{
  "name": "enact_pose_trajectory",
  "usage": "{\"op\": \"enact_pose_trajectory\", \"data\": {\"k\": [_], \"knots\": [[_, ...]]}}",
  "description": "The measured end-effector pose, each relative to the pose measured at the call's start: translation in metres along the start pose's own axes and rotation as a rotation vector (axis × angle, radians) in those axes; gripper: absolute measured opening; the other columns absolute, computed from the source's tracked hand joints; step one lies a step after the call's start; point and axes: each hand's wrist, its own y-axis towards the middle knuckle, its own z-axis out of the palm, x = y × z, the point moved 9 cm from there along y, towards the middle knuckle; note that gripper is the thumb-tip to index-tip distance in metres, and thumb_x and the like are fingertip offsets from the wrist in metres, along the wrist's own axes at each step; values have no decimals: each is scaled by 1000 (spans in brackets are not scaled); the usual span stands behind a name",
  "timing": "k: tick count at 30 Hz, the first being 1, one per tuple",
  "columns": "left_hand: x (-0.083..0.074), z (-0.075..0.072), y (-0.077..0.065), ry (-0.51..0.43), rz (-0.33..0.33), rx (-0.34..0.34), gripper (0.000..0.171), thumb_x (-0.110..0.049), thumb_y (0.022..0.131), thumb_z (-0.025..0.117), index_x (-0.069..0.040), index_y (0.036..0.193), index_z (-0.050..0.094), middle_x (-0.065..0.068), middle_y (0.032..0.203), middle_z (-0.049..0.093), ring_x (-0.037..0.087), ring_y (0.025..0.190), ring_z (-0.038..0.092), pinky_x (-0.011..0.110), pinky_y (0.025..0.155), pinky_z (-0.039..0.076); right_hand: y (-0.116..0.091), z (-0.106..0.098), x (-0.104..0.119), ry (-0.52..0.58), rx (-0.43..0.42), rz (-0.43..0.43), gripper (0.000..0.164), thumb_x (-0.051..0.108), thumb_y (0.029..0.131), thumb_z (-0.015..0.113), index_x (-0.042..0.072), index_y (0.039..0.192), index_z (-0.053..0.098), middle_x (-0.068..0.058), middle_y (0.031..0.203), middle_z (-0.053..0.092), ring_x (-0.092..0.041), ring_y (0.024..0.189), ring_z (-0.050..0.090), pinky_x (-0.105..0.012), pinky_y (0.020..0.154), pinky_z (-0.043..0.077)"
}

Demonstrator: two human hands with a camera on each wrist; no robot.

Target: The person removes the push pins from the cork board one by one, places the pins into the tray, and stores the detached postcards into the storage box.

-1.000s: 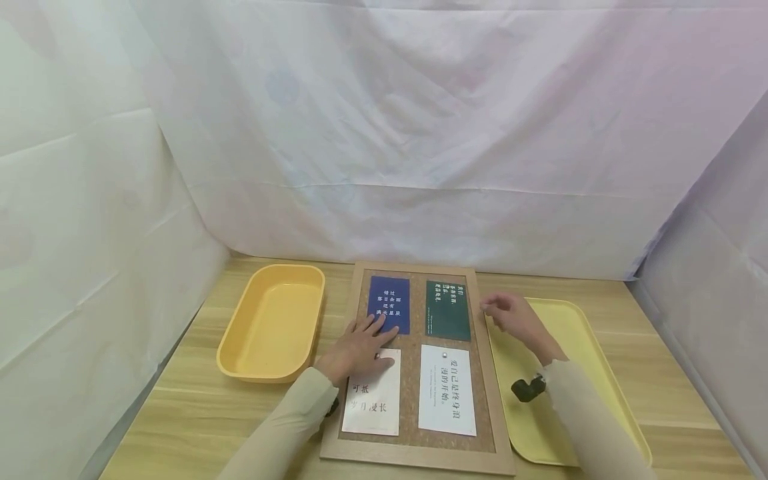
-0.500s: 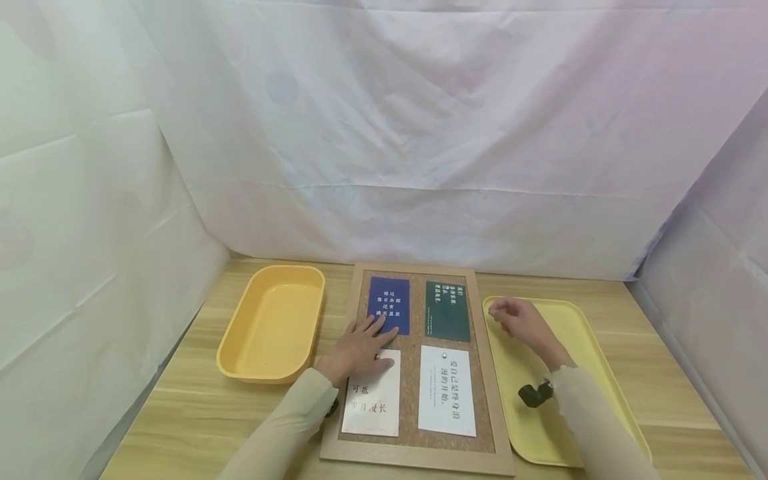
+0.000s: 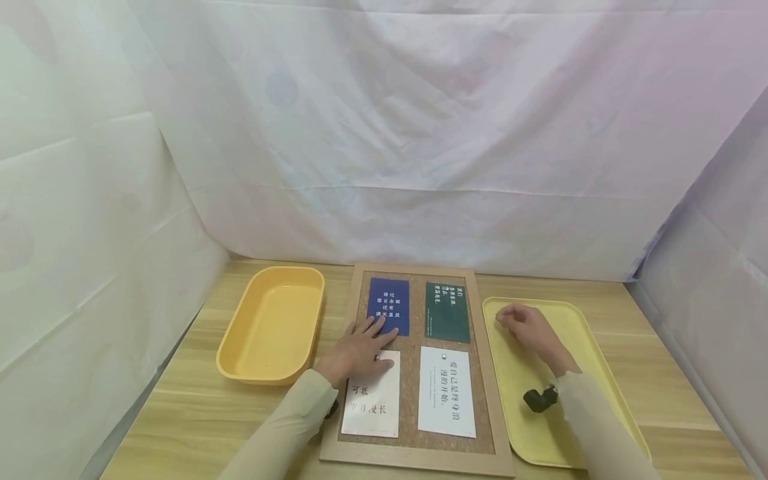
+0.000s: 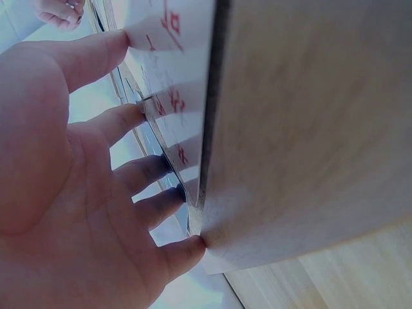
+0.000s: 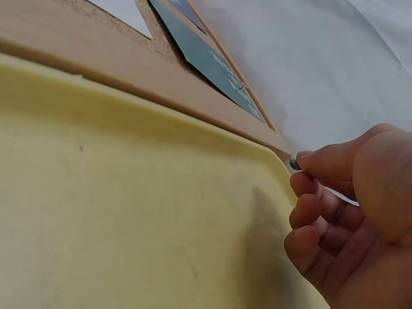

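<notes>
Hovering over the far end of the yellow tray point(image 3: 534, 440), the right hand point(image 3: 531, 330) pinches a small, pin-like piece point(image 5: 295, 162); the left hand point(image 3: 357, 350) lies spread, grasping nothing, across a blue card point(image 3: 389, 300) and a white card point(image 3: 372, 417) on the corkboard point(image 3: 410, 373). Firm pinch, any tip clear of skin: safest bet!

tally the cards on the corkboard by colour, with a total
Blue card: 1
Green card: 1
White cards: 2
Total: 4
</notes>
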Motion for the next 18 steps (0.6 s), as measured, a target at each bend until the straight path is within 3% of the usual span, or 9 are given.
{"op": "enact_pose_trajectory", "data": {"k": [8,18], "knots": [[1,1,1,3,-1,3,62,-52,92,47,-28,147,30,7,155,19,30,143,12,52,115,9,-1,-2,-8,-63,-26,-12,21,25,95,54,9,102,65,-11,107,65,-23,96,56,-31,79,45],[0,-1,0,-5,9,0,62,-52,92,47,-27,147,30,7,155,19,31,143,13,52,115,9,0,0,-17,-57,-26,7,21,25,95,55,7,101,65,-11,100,66,-19,82,55,-28,69,46]]}}
